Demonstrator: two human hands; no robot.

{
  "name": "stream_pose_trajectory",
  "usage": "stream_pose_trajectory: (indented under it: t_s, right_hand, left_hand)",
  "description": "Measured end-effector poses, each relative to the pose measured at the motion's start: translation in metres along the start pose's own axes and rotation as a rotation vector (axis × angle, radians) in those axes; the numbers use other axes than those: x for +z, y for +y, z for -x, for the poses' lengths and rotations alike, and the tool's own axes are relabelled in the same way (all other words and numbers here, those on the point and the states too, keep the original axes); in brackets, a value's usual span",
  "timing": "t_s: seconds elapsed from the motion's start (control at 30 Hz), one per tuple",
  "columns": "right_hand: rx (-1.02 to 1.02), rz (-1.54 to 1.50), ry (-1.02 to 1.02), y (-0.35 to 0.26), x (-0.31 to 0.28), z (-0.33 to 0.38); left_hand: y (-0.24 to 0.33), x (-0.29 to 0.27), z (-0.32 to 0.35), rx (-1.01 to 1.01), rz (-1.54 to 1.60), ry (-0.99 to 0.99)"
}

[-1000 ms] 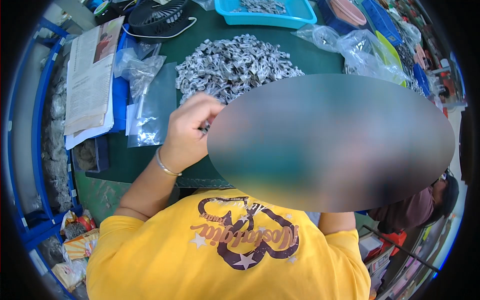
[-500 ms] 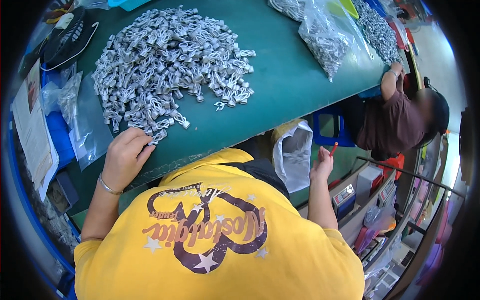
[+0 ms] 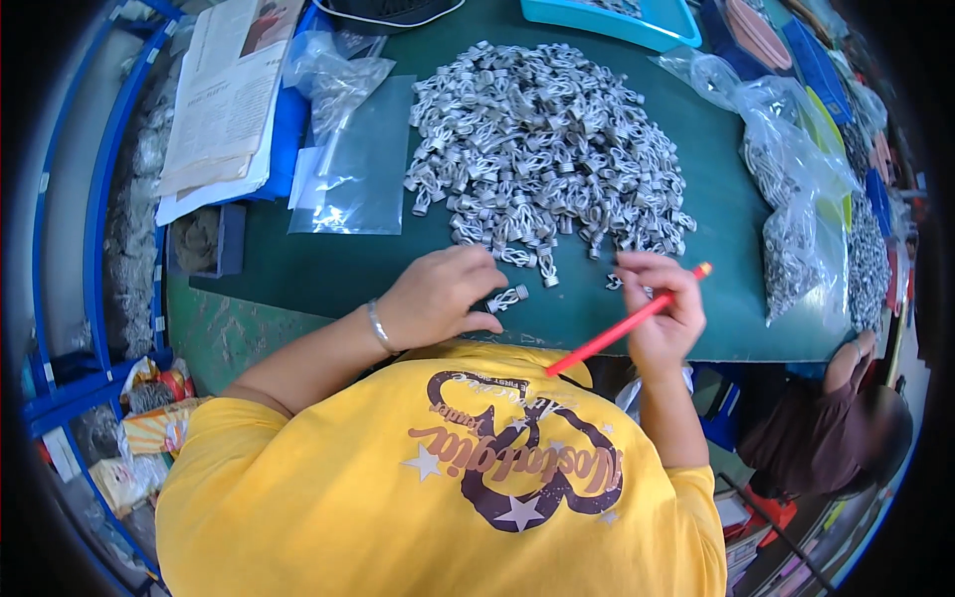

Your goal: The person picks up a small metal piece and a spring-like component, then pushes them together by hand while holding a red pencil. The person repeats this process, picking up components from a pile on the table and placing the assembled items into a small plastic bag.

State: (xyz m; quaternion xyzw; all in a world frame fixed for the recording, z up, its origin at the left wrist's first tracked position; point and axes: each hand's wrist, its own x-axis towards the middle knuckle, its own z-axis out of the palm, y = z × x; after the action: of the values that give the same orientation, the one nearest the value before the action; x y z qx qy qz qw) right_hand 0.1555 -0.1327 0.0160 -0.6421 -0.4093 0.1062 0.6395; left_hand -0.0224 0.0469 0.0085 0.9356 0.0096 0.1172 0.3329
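Fingers [image 3: 652, 263] of the right hand [image 3: 665, 328] clasp one red stick [image 3: 602, 340], orange end [image 3: 704, 269] pointing up-right past them, long axis slanting down-left; earlier it was farther from the left hand [image 3: 443, 296], whose fingers now stand parted beside one grey piece [image 3: 505, 299]; beyond, one pile [image 3: 547, 149] covers the desk [image 3: 724, 189].

I'm standing in a workshop: metal parts [image 3: 557, 139] are lying heaped on a bench [image 3: 721, 219], filled bags [image 3: 796, 239] are sitting there too, a rack [image 3: 95, 390] is flanking the left, co-worker [image 3: 821, 438] is sharing the bench.
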Motion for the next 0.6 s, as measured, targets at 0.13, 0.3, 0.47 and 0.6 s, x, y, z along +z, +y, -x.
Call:
stream_pose_trajectory:
  t_s: [0.13,0.3,0.47,0.6]
  right_hand:
    - [0.041,-0.107,-0.268,0.002,0.038,-0.021]
    - [0.177,-0.138,-0.391,0.002,0.042,-0.022]
    - [0.185,-0.246,-0.37,-0.003,0.037,-0.025]
    - [0.235,-0.425,-0.212,-0.007,0.036,-0.027]
  left_hand:
    - [0.002,0.009,-0.001,-0.053,0.035,-0.022]
    - [0.007,-0.003,-0.01,-0.37,0.492,0.204]
    - [0.009,-0.006,-0.022,-0.481,0.966,0.19]
    - [0.011,-0.01,-0.031,-0.366,0.943,0.249]
